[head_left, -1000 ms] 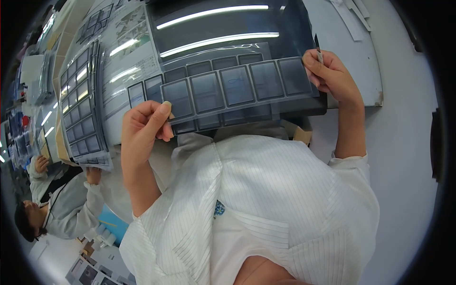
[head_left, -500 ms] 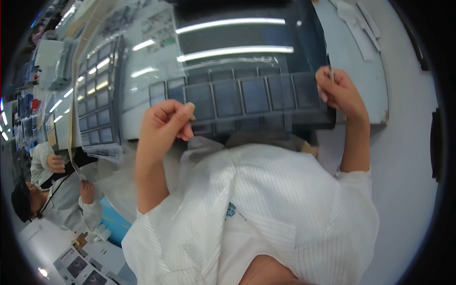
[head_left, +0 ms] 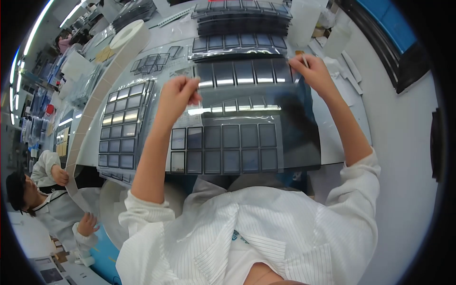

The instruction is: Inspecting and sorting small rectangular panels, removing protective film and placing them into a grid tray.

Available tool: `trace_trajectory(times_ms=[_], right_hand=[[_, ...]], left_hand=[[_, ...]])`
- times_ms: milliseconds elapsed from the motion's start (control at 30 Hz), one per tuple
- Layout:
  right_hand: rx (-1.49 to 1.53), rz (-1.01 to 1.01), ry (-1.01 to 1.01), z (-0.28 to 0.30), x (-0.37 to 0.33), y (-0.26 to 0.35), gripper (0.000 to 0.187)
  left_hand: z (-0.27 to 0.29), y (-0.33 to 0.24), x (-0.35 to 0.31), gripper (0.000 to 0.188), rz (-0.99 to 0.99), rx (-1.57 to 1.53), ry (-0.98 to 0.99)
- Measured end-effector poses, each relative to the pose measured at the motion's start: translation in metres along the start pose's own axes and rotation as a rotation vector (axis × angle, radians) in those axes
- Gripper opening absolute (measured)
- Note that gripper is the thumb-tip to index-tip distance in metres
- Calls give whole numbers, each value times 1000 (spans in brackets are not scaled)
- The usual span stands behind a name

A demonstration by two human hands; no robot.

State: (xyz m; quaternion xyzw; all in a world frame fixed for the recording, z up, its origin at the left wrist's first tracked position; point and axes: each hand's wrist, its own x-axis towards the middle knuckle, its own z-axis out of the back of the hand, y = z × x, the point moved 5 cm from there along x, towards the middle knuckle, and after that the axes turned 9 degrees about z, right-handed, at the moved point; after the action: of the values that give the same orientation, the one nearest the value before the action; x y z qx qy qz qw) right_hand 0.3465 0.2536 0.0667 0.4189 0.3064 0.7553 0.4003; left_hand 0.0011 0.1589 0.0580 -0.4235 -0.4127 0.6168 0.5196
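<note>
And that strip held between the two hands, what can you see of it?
The strip is a row of five grey panes with dark rims; it looks like plastic or film, with bright glare near its lower edge. It appears lifted above the glossy dark mat, the left hand and right hand pinching its ends.

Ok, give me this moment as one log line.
left hand: holds panel strip, left end | right hand: holds right end, plus slim tool | panel sheet: on dark mat

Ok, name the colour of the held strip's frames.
Black frames, best seen in the head view.
</note>
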Motion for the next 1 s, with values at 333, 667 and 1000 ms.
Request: trace_trajectory(times_ms=[333,667,1000], right_hand=[[-584,133,-86,0,113,-16,38],[-287,94,434,-22,-44,23,19],[-336,94,506,-68,-86,31,20]], left_hand=[[34,-25,116,32,127,652,-331],[15,27,-65,21,15,255,-191],[42,55,-85,16,-228,395,-458]])
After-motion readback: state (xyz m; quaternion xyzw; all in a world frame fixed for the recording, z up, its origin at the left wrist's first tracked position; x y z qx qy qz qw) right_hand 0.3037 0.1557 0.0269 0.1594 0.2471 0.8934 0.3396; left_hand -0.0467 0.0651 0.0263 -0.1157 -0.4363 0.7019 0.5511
